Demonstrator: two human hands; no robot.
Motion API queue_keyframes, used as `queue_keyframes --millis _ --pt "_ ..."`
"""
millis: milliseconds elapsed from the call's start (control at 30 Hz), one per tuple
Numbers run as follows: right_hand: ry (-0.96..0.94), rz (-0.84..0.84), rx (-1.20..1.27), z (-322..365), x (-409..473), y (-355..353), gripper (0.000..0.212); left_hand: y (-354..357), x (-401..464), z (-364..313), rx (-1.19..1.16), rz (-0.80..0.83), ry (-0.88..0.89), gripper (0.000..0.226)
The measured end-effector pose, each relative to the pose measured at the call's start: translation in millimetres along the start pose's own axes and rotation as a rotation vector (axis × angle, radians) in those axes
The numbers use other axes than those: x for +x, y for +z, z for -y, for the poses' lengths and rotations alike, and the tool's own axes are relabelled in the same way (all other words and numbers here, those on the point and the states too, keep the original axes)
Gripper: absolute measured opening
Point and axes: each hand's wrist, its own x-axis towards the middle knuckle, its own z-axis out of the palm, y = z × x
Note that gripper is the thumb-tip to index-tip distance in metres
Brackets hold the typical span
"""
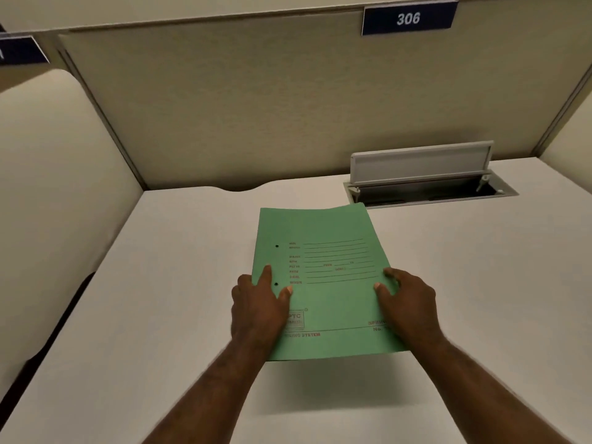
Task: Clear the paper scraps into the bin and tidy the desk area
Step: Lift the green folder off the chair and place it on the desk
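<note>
Both hands gripped a green folder (pixel 323 283) above the desk (pixel 160 283) — left hand (pixel 259 309) and right hand (pixel 408 302) pinching its side edges, thumbs on top.

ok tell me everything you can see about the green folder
The green folder is a thin card file, closed, front cover up. It has two punched holes near its left edge, printed form lines with red labels, and a red logo box near the bottom. Both hands hold it by its side edges, left hand and right hand, thumbs on top. Its near edge looks lifted, casting a shadow on the white desk. Its far edge curls slightly, near the open cable hatch.
</note>
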Motion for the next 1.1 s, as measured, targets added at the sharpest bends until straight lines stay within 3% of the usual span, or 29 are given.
queue_keyframes --millis 433,667,900,1100 --pt "0.019 0.092 -0.083 17.2 115.0 100.0 0.051 58.4 132.1 33.9 0.067 0.015 0.020 0.063" --pt "0.022 0.149 -0.251 20.9 139.2 130.2 0.056 79.5 168.1 40.0 0.231 0.036 0.131 0.062" --pt "-0.093 0.245 -0.335 20.9 152.0 161.3 0.066 94.6 200.7 43.7 0.230 0.145 0.224 0.066" --pt "-0.209 0.274 -0.476 15.1 159.7 176.2 0.071 101.8 215.7 46.9 0.292 0.111 0.323 0.067"
